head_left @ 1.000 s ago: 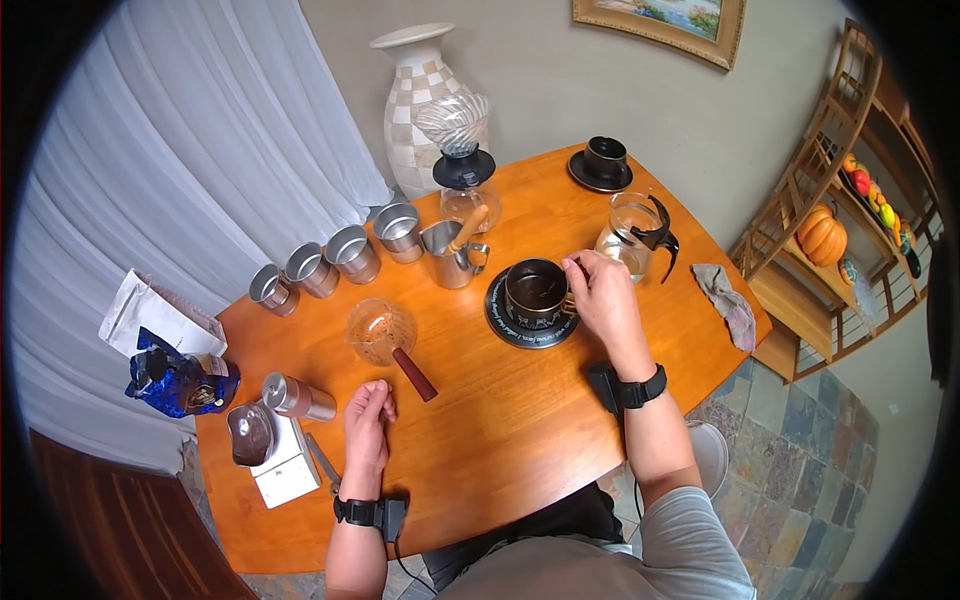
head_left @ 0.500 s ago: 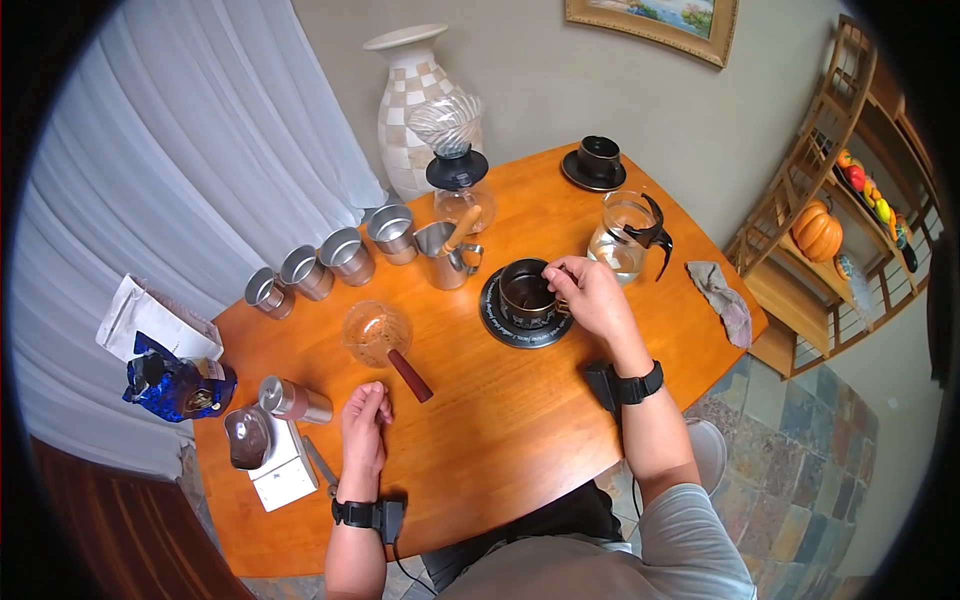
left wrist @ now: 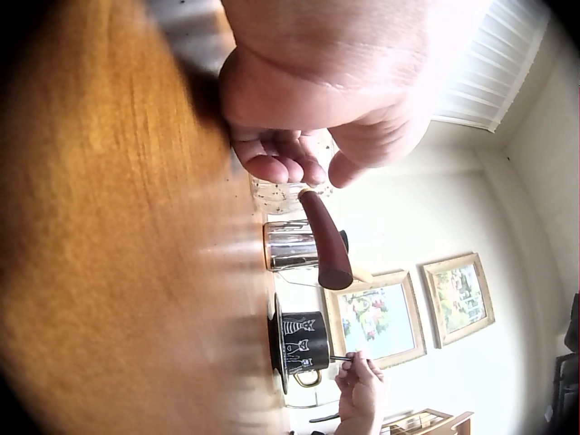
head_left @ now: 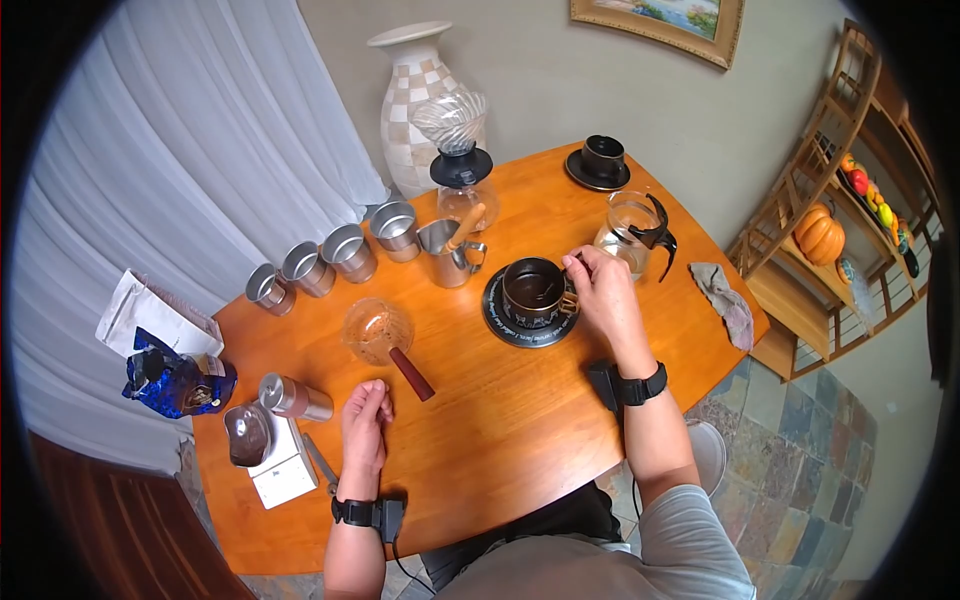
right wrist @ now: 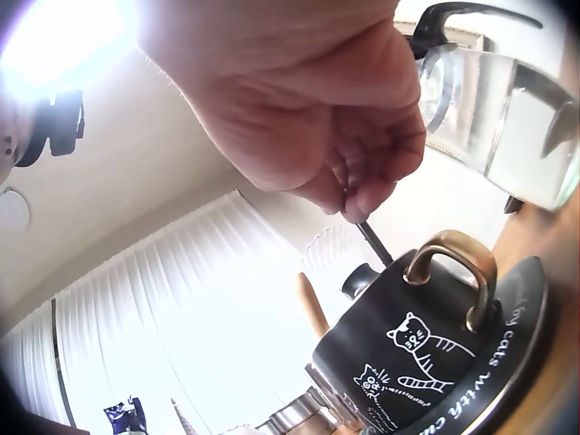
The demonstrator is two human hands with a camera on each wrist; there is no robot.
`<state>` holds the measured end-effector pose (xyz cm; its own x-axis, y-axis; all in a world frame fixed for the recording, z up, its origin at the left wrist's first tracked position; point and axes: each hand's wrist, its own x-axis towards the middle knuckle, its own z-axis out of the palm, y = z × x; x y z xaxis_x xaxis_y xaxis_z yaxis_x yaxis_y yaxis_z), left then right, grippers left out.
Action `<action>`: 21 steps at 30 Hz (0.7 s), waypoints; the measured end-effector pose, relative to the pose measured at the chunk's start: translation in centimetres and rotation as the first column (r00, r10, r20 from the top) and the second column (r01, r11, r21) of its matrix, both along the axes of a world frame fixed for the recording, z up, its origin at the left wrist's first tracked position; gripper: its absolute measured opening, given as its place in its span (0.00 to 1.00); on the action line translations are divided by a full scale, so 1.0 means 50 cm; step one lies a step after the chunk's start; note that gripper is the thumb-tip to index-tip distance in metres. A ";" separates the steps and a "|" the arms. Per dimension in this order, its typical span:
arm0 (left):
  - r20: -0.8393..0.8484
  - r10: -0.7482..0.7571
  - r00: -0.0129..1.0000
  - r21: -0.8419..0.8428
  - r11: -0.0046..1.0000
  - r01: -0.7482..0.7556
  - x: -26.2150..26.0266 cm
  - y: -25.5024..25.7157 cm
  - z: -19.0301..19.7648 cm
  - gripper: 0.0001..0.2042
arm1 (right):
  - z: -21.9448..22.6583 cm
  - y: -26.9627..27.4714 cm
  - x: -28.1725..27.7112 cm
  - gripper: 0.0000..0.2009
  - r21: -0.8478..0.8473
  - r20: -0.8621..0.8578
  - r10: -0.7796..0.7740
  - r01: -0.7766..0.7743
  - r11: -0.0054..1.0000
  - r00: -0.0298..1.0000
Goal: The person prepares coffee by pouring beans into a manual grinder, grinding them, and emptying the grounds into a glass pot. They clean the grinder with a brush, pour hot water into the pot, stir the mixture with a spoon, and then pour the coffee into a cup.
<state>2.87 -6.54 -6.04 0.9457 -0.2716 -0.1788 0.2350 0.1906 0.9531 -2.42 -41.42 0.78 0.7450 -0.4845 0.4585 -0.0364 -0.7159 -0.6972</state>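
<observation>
In the head view a black cup (head_left: 533, 290) with a gold handle and dark liquid stands on a black lettered saucer (head_left: 500, 328). My right hand (head_left: 606, 292) is beside the cup's right rim. Between thumb and fingertips it pinches a thin dark spoon handle (right wrist: 373, 243), which slants down into the cup; its lower end is hidden there. White cat drawings show on the cup's side in the right wrist view. My left hand (head_left: 364, 420) rests on the table with loosely curled fingers and nothing in them. Beyond it lies a dark red handle (head_left: 411, 374) joined to a glass vessel (head_left: 378, 331).
A glass pot of clear liquid (head_left: 628, 240) stands behind my right hand, with a grey cloth (head_left: 722, 305) to its right. A metal pitcher (head_left: 447, 262) and several metal cups line the far left edge. Near my left arm are a white scale (head_left: 288, 480) and a cylindrical grinder (head_left: 297, 397).
My right fingertips moved inward over the cup, then back out to its right rim, with the spoon handle pinched throughout. My left hand stayed in place.
</observation>
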 end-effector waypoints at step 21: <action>0.001 0.001 1.000 0.005 1.000 -0.001 -0.001 0.000 0.002 0.09 | 0.012 0.012 -0.008 0.06 -0.152 0.012 0.147 -0.143 0.978 0.989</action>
